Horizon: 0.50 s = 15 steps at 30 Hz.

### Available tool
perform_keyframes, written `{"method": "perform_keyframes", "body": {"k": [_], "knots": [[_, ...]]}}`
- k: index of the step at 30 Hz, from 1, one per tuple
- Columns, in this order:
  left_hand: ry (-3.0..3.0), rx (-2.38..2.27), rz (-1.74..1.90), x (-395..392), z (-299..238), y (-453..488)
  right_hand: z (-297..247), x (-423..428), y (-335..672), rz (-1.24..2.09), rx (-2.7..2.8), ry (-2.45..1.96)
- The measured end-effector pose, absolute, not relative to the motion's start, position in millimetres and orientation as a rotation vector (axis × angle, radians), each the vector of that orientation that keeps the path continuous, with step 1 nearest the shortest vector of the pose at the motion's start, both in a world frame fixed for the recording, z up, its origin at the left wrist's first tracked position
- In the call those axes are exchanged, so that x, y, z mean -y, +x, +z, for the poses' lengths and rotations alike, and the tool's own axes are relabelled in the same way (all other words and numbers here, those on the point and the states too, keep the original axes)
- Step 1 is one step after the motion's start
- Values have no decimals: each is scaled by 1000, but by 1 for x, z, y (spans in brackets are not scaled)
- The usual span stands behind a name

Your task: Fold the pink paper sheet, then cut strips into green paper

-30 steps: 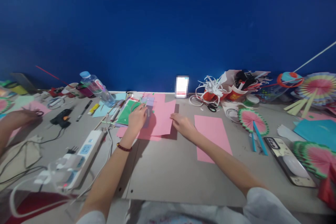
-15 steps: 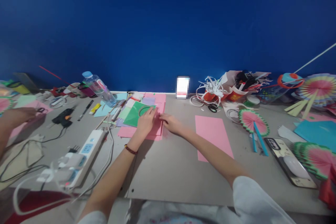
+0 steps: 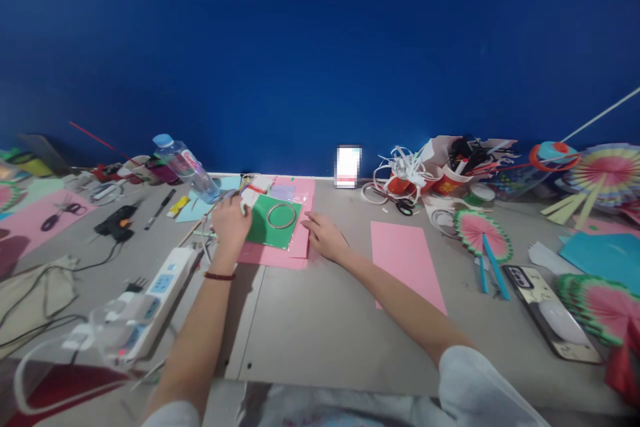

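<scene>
A green sheet [image 3: 263, 235] in a clear sleeve lies on a stack of pink paper [image 3: 299, 240], with a silvery ring [image 3: 281, 215] on top of it. My left hand [image 3: 231, 225] is curled at the sleeve's left edge, its thumb against the green sheet; the other fingers are partly hidden. At the right edge of the pink stack, my right hand [image 3: 325, 237] rests with fingers stretched out and slightly apart, holding nothing. Another pink sheet [image 3: 406, 259] lies under and beside my right forearm.
Left are a power strip [image 3: 163, 297], cables, a glue gun [image 3: 117, 223], a bottle [image 3: 187, 167] and scissors [image 3: 63, 210]. Right stand cups of paper strips [image 3: 407, 170], a pink-and-green paper fan [image 3: 484, 233] and a phone [image 3: 533, 287] with a white mouse [image 3: 563, 320]. A blue wall [image 3: 320, 53] rises behind.
My left hand has moved left from the ring to the sleeve's left edge. The green sheet sits slightly further right, its ring uncovered. Another person's hand has left the far left, exposing the scissors.
</scene>
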<state>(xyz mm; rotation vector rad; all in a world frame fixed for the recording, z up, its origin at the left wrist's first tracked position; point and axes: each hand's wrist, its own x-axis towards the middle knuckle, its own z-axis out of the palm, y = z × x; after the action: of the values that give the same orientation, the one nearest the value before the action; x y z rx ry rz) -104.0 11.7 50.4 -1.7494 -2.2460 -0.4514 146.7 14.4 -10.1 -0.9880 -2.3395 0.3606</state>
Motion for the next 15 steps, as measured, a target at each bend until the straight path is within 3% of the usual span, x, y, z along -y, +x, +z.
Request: {"method": "perform_keyframes", "body": {"k": [7,15], "knots": [[-1691,2446,-212,-11,41,-135,-11,-15,142,294,2560,-775],[-1642,2451,-302,-11,40,-132,-12,-16,144,354,2575,-808]]}}
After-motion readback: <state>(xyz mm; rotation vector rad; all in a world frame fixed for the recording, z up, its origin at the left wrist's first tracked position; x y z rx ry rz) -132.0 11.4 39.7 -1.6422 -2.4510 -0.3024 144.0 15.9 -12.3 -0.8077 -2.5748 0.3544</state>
